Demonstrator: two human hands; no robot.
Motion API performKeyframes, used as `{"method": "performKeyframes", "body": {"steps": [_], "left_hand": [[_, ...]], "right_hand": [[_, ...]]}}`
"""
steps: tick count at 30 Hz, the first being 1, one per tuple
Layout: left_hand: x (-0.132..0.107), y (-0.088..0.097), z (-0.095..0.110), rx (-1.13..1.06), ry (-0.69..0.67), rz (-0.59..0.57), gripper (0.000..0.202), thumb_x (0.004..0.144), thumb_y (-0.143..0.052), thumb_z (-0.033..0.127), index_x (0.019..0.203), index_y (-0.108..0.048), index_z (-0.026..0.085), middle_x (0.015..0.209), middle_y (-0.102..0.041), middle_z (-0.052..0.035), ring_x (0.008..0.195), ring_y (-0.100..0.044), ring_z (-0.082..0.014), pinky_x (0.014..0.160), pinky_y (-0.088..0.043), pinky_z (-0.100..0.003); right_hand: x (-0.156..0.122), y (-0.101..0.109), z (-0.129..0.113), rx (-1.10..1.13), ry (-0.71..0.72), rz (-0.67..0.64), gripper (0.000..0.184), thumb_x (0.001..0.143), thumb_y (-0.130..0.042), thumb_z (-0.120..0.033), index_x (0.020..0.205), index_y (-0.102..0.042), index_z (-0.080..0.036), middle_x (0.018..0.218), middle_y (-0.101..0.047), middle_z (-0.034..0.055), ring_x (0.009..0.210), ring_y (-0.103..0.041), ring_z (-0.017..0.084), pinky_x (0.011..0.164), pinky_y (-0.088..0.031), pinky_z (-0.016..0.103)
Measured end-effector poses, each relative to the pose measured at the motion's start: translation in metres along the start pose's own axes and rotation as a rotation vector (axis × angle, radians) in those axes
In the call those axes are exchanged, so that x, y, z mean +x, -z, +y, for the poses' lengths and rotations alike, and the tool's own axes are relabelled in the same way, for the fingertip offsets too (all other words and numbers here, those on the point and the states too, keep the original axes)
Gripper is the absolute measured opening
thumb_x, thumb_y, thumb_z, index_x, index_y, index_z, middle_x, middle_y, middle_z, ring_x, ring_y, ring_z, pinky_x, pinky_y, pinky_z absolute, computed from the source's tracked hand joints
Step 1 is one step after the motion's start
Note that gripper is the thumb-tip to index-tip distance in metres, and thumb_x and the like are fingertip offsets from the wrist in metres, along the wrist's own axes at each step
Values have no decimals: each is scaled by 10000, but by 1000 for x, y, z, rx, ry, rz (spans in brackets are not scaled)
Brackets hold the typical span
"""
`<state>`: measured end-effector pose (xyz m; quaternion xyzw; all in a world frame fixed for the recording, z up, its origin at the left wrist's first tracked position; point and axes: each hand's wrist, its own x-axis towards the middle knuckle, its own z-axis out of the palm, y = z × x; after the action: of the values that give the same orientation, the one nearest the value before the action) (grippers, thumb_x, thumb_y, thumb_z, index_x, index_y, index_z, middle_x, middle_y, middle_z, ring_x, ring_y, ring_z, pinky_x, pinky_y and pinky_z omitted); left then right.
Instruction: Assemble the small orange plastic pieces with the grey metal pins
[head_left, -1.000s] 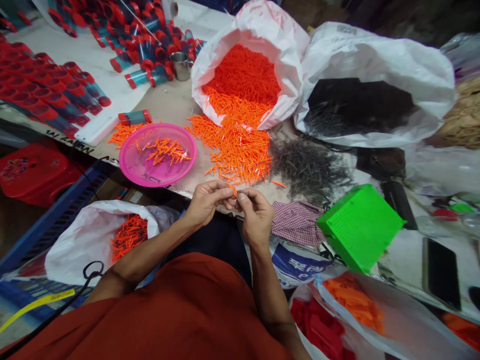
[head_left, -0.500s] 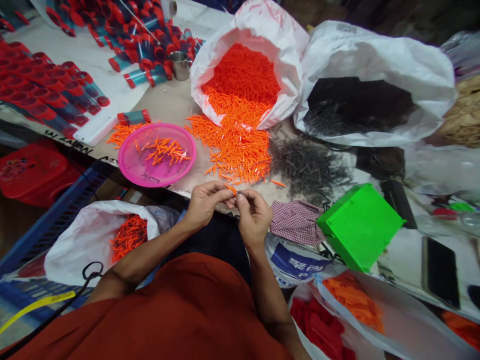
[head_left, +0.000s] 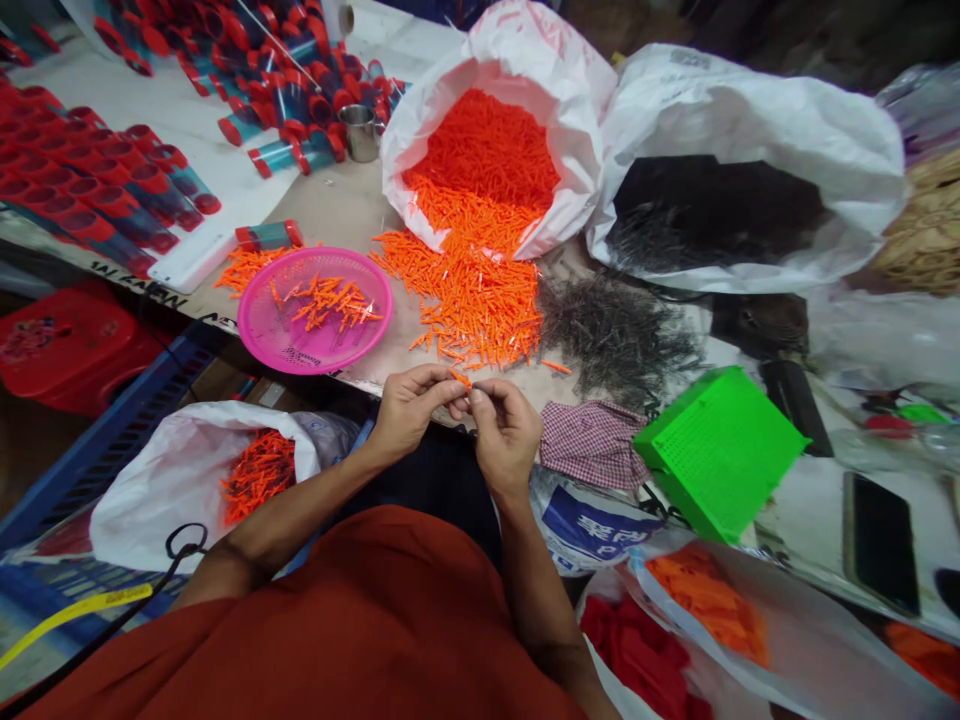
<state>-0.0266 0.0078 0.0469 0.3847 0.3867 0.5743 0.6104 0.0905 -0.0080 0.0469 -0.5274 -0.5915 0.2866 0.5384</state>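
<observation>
At the table's front edge, my left hand pinches a small orange plastic piece between thumb and fingers. My right hand is closed in a pinch against the near end of that piece; what its fingertips grip is too small to make out. Just beyond my hands spreads a heap of orange plastic pieces, spilling out of a white sack. To its right lies a pile of thin dark pieces. On the left, a pink basket contains several orange pieces, some with thin clear or dark parts attached.
A second white sack holds dark pieces. Right of my hands lie a checked cloth, a green basket and a phone. Red-capped tubes fill the left. Below, an open white bag holds orange-and-dark pieces.
My right hand has shifted very slightly left, with its fingertips closer against the orange piece. My left hand stays nearly in place, and the surroundings look the same.
</observation>
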Motion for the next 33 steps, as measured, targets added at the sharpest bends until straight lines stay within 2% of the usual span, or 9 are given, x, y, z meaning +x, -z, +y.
{"method": "performKeyframes", "body": {"steps": [7, 14, 20, 24, 33], "left_hand": [[2, 0, 8, -59, 141, 7, 162, 641, -715, 274, 646, -645, 129, 541, -631, -4, 454, -555, -85, 446, -447, -188], [2, 3, 9, -25, 126, -7, 151, 653, -707, 267, 657, -648, 127, 544, -634, -6, 447, -558, -84, 455, -457, -191], [4, 5, 11, 34, 113, -28, 140, 665, -696, 258, 649, -642, 130, 537, -630, 1, 424, -542, -76, 456, -455, -193], [6, 5, 13, 29, 120, -33, 141, 659, -695, 253, 634, -639, 126, 518, -622, 0, 411, -534, -75, 442, -449, -189], [7, 3, 16, -27, 199, -35, 158, 628, -707, 254, 615, -636, 113, 511, -626, -5, 409, -541, -75, 430, -454, -178]], "right_hand": [[16, 17, -5, 11, 23, -221, 67, 823, -548, -221, 811, -607, -190, 756, -627, -6, 668, -574, 111, 618, -473, 249], [20, 24, -15, -279, 330, -285, 103, 851, -495, -154, 812, -583, -190, 742, -587, 10, 691, -543, 126, 654, -449, 269], [19, 24, -15, -420, 488, -297, 134, 865, -462, -123, 891, -577, -186, 817, -576, 47, 768, -539, 157, 688, -456, 294], [20, 25, -14, -428, 506, -305, 141, 867, -459, -121, 906, -579, -183, 823, -569, 52, 783, -538, 163, 693, -463, 301], [23, 27, -11, -283, 445, -320, 113, 857, -492, -109, 896, -578, -172, 823, -576, 39, 779, -565, 143, 668, -466, 274]]}}
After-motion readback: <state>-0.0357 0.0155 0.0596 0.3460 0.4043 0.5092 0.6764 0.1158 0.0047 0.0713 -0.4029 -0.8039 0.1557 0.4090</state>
